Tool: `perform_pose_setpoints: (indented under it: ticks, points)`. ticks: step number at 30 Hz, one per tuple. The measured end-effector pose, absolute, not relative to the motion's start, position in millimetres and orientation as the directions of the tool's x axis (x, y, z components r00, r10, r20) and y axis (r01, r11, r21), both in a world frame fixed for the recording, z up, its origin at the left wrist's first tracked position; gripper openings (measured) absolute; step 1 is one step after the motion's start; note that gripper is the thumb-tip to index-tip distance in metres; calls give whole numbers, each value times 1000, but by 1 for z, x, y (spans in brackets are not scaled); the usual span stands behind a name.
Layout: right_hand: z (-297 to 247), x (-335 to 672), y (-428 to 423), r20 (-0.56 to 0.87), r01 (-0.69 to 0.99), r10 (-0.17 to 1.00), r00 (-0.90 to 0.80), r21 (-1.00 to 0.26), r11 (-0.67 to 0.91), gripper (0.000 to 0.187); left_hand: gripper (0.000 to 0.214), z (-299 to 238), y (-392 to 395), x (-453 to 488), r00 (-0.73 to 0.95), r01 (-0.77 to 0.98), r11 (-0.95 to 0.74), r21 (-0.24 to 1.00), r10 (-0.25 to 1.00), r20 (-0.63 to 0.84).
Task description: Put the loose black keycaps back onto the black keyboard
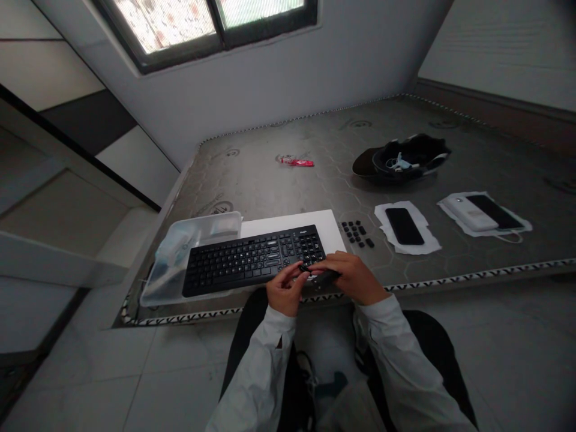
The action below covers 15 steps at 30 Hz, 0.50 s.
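Note:
A black keyboard (243, 261) lies across the near edge of the bed-like platform, over a clear plastic bin and a white board. Just in front of its right end, my left hand (284, 290) pinches a small black piece (305, 268) that looks like a keycap. My right hand (355, 276) is closed round a dark, elongated object (326, 278), whose kind I cannot make out, with the fingertips meeting those of the left. Several loose black keycaps (355, 233) sit in rows to the right of the board.
The clear plastic bin (171, 240) is at the left, beside the white board (335, 231). Toward the right lie a phone (405, 227) on white paper, a white power bank (470, 214) and another dark phone (494, 211). Farther back are a black cap (400, 162) and a red packet (297, 162).

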State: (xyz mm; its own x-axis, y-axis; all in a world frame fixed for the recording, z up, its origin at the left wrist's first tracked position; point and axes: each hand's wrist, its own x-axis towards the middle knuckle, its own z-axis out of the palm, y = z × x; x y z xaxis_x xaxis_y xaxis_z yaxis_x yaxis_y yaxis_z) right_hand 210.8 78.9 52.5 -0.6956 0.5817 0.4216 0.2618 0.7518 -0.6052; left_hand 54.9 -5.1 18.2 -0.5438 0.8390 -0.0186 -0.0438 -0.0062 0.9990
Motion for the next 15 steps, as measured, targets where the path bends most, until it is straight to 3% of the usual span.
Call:
perform_pose_setpoints:
  ticks: [12,15]
  points:
    - [43,214,82,366,245,584,-725,-654,715,35,37,22,-5,56,-530,-51,-33,998,848,1]
    - [43,214,81,370,212,589,-718,-690,692,31,35,23,-5,56,-519,-50,-39,998,855,8]
